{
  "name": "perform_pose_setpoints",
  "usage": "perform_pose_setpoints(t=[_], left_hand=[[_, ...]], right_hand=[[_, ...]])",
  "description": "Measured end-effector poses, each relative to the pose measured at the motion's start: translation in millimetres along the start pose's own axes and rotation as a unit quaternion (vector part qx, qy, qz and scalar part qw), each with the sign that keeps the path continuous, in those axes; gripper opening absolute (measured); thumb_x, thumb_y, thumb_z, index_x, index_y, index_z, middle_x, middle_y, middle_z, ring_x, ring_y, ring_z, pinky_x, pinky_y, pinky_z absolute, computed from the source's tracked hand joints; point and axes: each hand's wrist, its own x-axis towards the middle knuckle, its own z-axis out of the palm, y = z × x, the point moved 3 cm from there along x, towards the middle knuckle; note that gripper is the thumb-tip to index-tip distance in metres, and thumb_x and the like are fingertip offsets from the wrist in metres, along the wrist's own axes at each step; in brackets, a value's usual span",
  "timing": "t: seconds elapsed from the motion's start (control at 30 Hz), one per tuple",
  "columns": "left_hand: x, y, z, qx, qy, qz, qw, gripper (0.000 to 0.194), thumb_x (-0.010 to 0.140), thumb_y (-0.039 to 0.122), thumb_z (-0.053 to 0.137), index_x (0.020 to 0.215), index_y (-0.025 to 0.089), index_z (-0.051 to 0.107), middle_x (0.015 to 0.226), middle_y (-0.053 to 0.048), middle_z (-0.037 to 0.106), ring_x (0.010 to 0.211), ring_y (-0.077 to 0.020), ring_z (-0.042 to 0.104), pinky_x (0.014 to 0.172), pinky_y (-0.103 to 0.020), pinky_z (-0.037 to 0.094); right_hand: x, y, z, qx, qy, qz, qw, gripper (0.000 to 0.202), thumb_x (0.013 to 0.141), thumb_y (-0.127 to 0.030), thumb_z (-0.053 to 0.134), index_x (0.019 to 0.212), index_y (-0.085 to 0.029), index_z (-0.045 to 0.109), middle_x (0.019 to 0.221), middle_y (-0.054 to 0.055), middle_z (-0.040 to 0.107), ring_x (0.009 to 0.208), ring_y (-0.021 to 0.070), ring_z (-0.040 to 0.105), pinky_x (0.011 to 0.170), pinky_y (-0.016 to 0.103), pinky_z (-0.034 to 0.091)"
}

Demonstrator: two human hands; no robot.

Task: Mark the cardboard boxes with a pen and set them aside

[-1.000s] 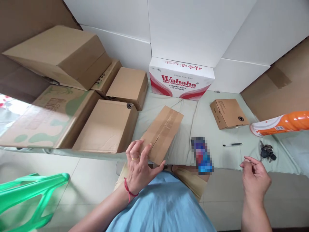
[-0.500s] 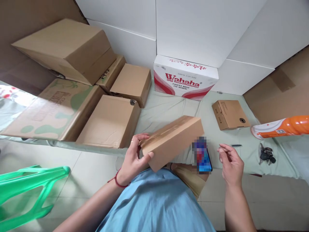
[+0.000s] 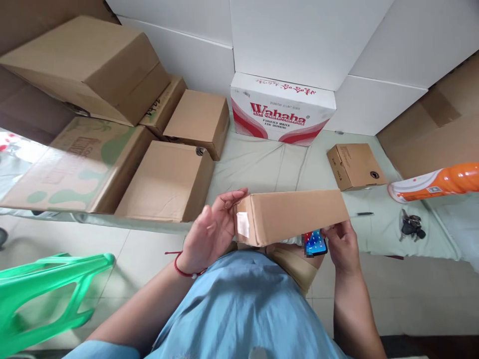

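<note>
A long, narrow cardboard box (image 3: 299, 214) is held up in front of my body, its left end bearing a white label (image 3: 243, 225). My right hand (image 3: 342, 242) grips the lower right corner with the thumb in front; its other fingers are mostly hidden behind the box. At the left end is my left hand (image 3: 213, 229), open, its fingers stretched along the far edge and its thumb raised off the cardboard. Beneath the box a phone (image 3: 316, 243) with a lit, partly blurred screen is partly covered.
Several cardboard boxes (image 3: 164, 179) stand at the left. A white and red Wahaba-style water carton (image 3: 280, 112) leans near the wall. At the right are a small box (image 3: 355, 164), an orange bottle (image 3: 441, 180), a pen (image 3: 364, 214) and keys (image 3: 411, 225). A green stool (image 3: 56, 294) stands lower left.
My right hand has moved left and taken hold of the box's right end. The box has turned to lie more level, showing its label, and my left hand has loosened its grip.
</note>
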Motion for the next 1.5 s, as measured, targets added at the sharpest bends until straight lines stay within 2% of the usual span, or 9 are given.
perform_pose_setpoints(t=[0.17,0.37,0.53,0.63,0.73,0.83,0.97,1.33,1.5], left_hand=[[-4,-1,15.3,0.027,-0.043,0.002,0.999,0.081,0.082,0.090,0.067,0.138,0.032,0.067,0.173,-0.007,0.045,0.157,-0.0439,0.046,0.116,-0.061,0.056],[4,-18,-8.7,0.168,-0.051,-0.038,0.984,0.084,0.085,0.091,0.065,0.144,0.031,0.069,0.169,-0.011,0.051,0.161,-0.0434,0.041,0.121,-0.058,0.051],[10,-39,-30.8,0.011,0.035,-0.138,0.990,0.060,0.089,0.071,0.078,0.125,0.023,0.078,0.128,-0.013,0.078,0.128,-0.0351,0.073,0.096,-0.040,0.066],[13,-47,-38.6,-0.061,0.076,-0.180,0.979,0.039,0.094,0.042,0.083,0.126,0.020,0.076,0.117,-0.010,0.081,0.105,-0.0246,0.080,0.080,-0.027,0.066],[19,-53,-44.3,-0.094,0.060,-0.199,0.974,0.040,0.096,0.026,0.080,0.134,0.016,0.073,0.126,-0.011,0.080,0.104,-0.0216,0.079,0.083,-0.025,0.066],[26,-59,-51.5,-0.100,0.057,-0.190,0.975,0.038,0.096,0.023,0.080,0.132,0.015,0.075,0.127,-0.011,0.080,0.105,-0.0195,0.079,0.085,-0.023,0.065],[31,-67,-57.4,-0.079,0.062,-0.192,0.976,0.041,0.090,0.024,0.086,0.128,0.016,0.076,0.123,-0.009,0.081,0.100,-0.0175,0.078,0.081,-0.022,0.065],[37,-54,-70.1,-0.002,0.128,-0.090,0.988,0.045,0.074,0.060,0.092,0.093,0.022,0.079,0.089,-0.002,0.080,0.080,-0.0173,0.074,0.063,-0.022,0.057],[31,-48,-73.8,0.039,0.129,-0.039,0.990,0.056,0.077,0.075,0.084,0.087,0.020,0.080,0.097,-0.009,0.082,0.103,-0.0270,0.076,0.087,-0.034,0.062]], right_hand=[[-3,6,-7,0.006,0.018,0.029,0.999,0.046,0.074,-0.057,0.088,0.098,-0.027,0.063,0.071,-0.005,0.053,0.063,0.0165,0.050,0.059,0.031,0.044],[-7,1,-11,-0.031,0.029,-0.012,0.999,0.044,0.081,-0.053,0.088,0.109,-0.025,0.069,0.079,-0.002,0.058,0.071,0.0176,0.056,0.067,0.031,0.048],[-20,-16,-7,-0.123,0.036,-0.059,0.990,0.043,0.095,-0.047,0.079,0.130,-0.023,0.073,0.077,-0.002,0.065,0.066,0.0155,0.059,0.063,0.029,0.052],[-33,-36,4,-0.176,0.060,-0.147,0.972,0.047,0.102,-0.037,0.072,0.147,-0.025,0.070,0.108,0.005,0.082,0.075,0.0174,0.074,0.070,0.032,0.063],[-47,-63,21,-0.223,0.063,-0.298,0.926,0.053,0.101,-0.017,0.071,0.151,-0.032,0.069,0.146,0.006,0.076,0.115,0.0244,0.081,0.095,0.038,0.069],[-60,-86,43,-0.254,0.014,-0.413,0.875,0.068,0.097,-0.003,0.069,0.157,-0.032,0.063,0.154,0.004,0.071,0.135,0.0244,0.074,0.107,0.037,0.067],[-68,-100,60,-0.256,-0.032,-0.474,0.842,0.069,0.098,0.001,0.065,0.161,-0.027,0.058,0.158,0.007,0.066,0.132,0.0216,0.076,0.102,0.032,0.069],[-39,-93,36,-0.330,0.120,-0.406,0.844,0.050,0.096,-0.011,0.080,0.142,-0.029,0.074,0.125,0.008,0.084,0.110,0.0260,0.083,0.094,0.038,0.069],[-28,-76,27,-0.313,0.172,-0.297,0.885,0.023,0.101,-0.034,0.078,0.120,-0.021,0.080,0.100,0.007,0.079,0.073,0.0158,0.070,0.063,0.029,0.056]])
